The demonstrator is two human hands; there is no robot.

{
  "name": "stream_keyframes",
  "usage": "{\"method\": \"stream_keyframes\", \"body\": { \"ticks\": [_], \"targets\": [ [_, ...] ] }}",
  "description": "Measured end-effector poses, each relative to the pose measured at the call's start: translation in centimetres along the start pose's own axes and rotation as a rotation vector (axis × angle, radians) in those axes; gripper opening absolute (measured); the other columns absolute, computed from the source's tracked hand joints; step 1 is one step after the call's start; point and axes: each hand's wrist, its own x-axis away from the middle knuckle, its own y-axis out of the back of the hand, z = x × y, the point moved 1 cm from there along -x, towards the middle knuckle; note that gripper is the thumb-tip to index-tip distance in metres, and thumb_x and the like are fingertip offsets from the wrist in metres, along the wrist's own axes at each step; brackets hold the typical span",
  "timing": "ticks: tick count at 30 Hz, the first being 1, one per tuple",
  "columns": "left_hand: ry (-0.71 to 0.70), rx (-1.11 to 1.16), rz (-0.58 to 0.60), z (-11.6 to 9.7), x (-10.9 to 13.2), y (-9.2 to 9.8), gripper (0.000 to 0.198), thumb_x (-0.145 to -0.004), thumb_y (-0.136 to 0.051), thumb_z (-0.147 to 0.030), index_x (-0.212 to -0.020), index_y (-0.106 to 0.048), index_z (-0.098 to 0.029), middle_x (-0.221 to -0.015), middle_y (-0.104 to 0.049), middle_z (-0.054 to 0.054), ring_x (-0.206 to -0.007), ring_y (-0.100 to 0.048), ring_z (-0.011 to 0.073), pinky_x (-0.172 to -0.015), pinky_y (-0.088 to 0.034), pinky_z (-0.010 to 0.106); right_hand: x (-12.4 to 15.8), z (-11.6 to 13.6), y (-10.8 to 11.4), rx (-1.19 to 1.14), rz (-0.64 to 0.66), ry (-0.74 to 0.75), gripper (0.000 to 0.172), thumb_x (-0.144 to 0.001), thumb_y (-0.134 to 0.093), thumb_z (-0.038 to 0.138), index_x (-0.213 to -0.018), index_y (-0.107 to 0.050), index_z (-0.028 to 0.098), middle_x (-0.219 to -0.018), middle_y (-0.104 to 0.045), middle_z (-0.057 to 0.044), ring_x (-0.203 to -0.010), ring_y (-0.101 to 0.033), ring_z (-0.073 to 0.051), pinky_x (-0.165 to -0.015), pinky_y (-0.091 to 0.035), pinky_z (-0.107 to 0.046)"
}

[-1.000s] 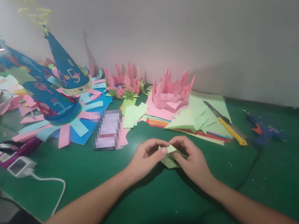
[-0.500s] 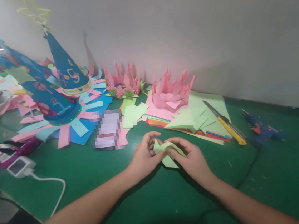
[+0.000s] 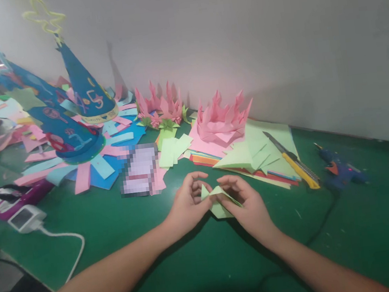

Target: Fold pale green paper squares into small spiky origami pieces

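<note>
A small piece of folded light green paper (image 3: pixel 222 211) is held between both hands, just above or on the green table. My left hand (image 3: pixel 189 203) pinches its left side, thumb on the near face and fingers curled behind. My right hand (image 3: pixel 248 203) grips the right side the same way, and the two thumbs nearly meet at the middle. One pointed corner sticks up beside the left fingers. Parts of the paper are hidden behind the thumbs and fingers.
Beyond the hands, a pink paper crown (image 3: pixel 221 122) stands on stacked coloured paper (image 3: pixel 275 144). A yellow utility knife (image 3: pixel 300 169) with its blade out and a blue glue gun (image 3: pixel 340 167) lie right. Blue cone hats (image 3: pixel 90 90), a phone (image 3: pixel 141 168) and a white charger (image 3: pixel 27 219) are left.
The paper has shifted slightly between the fingers, and its lower edge now looks flatter. My right fingers have lifted a little off its top edge. Other things stay put.
</note>
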Motion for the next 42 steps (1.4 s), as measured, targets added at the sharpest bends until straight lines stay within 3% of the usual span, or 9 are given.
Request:
{"method": "stream_keyframes", "body": {
  "ticks": [9,15,26,36,42],
  "targets": [
    [-0.194,-0.289,-0.149,-0.2,0.5,0.1,0.037,-0.073,-0.059,-0.012,-0.106,-0.044,-0.021,-0.075,-0.052,-0.003,-0.07,-0.054,0.009,-0.065,-0.044,0.02,0.6,0.6,0.0,0.106,0.056,0.128,0.022,-0.08,-0.056,0.02,-0.101,-0.058,0.022,-0.097,-0.063,-0.005,-0.088,-0.061,-0.02,-0.079,-0.049,-0.033],
    [-0.299,-0.363,-0.082,-0.2,1.2,-0.4,0.039,-0.071,-0.058,-0.009,-0.106,-0.044,-0.021,-0.081,-0.059,0.0,-0.076,-0.06,0.0114,-0.069,-0.048,0.022,0.8,0.7,0.0,0.166,0.04,0.203,0.015,-0.081,-0.048,0.014,-0.09,-0.055,0.023,-0.089,-0.06,-0.003,-0.086,-0.058,-0.019,-0.076,-0.046,-0.031],
    [-0.322,-0.386,-0.035,-0.1,1.3,-0.5,0.037,-0.072,-0.057,-0.007,-0.105,-0.044,-0.02,-0.081,-0.059,0.0,-0.074,-0.06,0.0114,-0.065,-0.048,0.022,0.9,0.7,0.0,0.151,0.066,0.294,0.011,-0.082,-0.048,0.013,-0.084,-0.052,0.023,-0.085,-0.056,-0.002,-0.08,-0.055,-0.018,-0.071,-0.043,-0.03],
    [-0.316,-0.383,-0.011,-0.1,1.1,-0.4,0.031,-0.074,-0.057,-0.008,-0.101,-0.049,-0.019,-0.082,-0.058,0.001,-0.076,-0.06,0.0121,-0.065,-0.049,0.023,0.9,0.6,0.2,0.177,0.008,0.33,0.021,-0.077,-0.051,0.008,-0.089,-0.054,0.024,-0.087,-0.059,0.0,-0.082,-0.057,-0.017,-0.073,-0.044,-0.028],
    [-0.42,-0.53,-0.023,-0.5,1.0,-0.1,0.016,-0.073,-0.058,-0.008,-0.086,-0.06,-0.018,-0.077,-0.057,0.001,-0.073,-0.055,0.0127,-0.059,-0.042,0.021,1.0,0.4,0.4,0.178,-0.024,0.31,0.028,-0.074,-0.053,0.006,-0.094,-0.056,0.025,-0.087,-0.059,0.0,-0.081,-0.056,-0.017,-0.072,-0.044,-0.028]
  ]
}}
